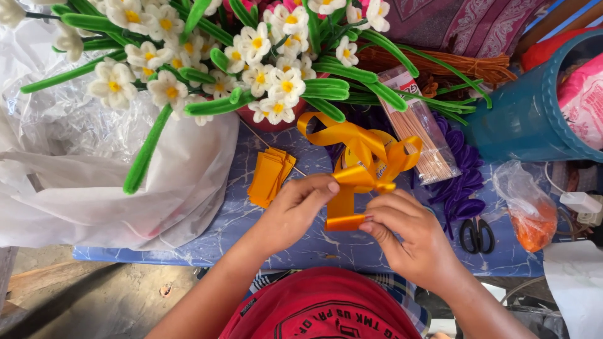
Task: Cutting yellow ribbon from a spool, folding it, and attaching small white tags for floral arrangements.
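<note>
Blue marbled table [207, 242], craft clutter all round, both hands on a ribbon bow.

White pipe-cleaner flowers [188, 56] top left, a stack of yellow ribbon strips [270, 176] below; left hand [295, 210] pinches the yellow ribbon bow [364, 163] at its knot, right hand [411, 235] grips, seemingly, its tail end; black scissors [477, 235] and a teal basket [534, 107] sit right.

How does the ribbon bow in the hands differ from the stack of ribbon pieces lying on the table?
The ribbon bow is looped and raised, pinched by the left hand and right hand; the stack of ribbon pieces lies flat and untouched on the blue marbled table. The bow is glossy yellow-gold; the stack looks duller orange. Both appear to be ribbon in the same colour family.
</note>
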